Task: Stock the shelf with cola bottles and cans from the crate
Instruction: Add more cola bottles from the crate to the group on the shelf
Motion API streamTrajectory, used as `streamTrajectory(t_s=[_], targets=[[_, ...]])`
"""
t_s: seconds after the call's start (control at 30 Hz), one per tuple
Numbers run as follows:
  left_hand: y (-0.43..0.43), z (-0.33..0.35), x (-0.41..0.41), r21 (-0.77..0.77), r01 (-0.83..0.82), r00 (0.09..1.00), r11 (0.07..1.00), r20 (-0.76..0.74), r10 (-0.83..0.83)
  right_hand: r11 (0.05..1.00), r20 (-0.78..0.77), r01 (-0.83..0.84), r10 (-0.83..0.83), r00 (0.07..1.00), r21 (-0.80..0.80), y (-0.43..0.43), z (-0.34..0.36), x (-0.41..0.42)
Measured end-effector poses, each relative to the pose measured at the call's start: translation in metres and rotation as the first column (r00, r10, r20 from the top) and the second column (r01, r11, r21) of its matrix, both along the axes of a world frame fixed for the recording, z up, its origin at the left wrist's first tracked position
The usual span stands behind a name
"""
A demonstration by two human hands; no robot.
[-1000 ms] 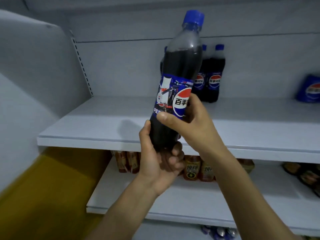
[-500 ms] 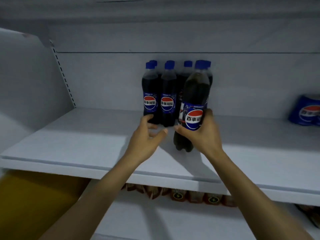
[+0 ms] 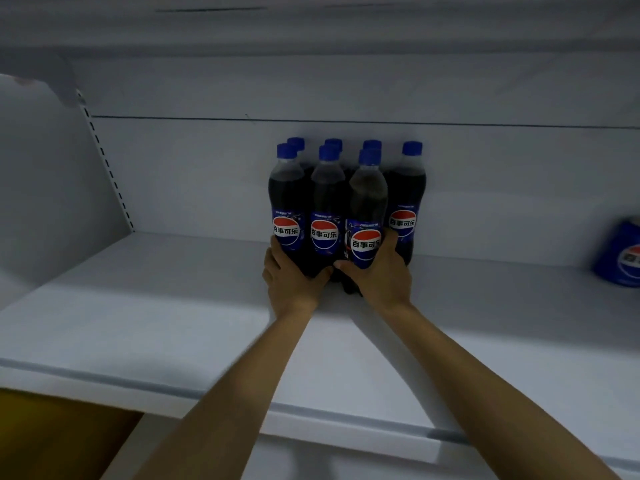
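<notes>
Several cola bottles with blue caps stand in a tight group at the back of the white shelf (image 3: 173, 323). My right hand (image 3: 379, 271) grips the front right bottle (image 3: 367, 216) low on its label; the bottle stands upright on the shelf. My left hand (image 3: 291, 275) is cupped around the base of the front left bottles (image 3: 304, 216), thumb and fingers curled against them. Another bottle (image 3: 407, 199) stands just right of the group.
A blue cola pack or can (image 3: 620, 254) sits at the shelf's far right, blurred. A white side panel (image 3: 45, 185) closes the shelf on the left. A yellow surface (image 3: 52, 438) shows below left. The shelf's front edge (image 3: 311, 410) runs under my forearms.
The bottle went from held up in both hands to standing on the shelf in the front row. My left hand left it and moved onto the neighbouring bottles.
</notes>
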State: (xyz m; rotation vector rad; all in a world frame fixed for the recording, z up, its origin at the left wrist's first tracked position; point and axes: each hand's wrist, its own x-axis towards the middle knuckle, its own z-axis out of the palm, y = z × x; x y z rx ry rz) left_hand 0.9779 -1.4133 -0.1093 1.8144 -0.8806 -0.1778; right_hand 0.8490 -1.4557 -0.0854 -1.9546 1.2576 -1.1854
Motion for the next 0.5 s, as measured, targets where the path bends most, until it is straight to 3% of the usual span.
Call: streamTrajectory(t_s=[0.17,0.5], targets=[[-0.003,-0.006,0.0,-0.001,-0.042,0.997,0.999,0.065,0.042,0.992,-0.059,-0.119,0.122,0.991,0.05,-0.005,-0.013,-0.013],[0.0,-0.004,0.001,0.053,-0.023,0.998,0.998,0.065,0.019,0.998,-0.045,-0.068,0.068,0.997,0.004,-0.026,-0.017,-0.006]])
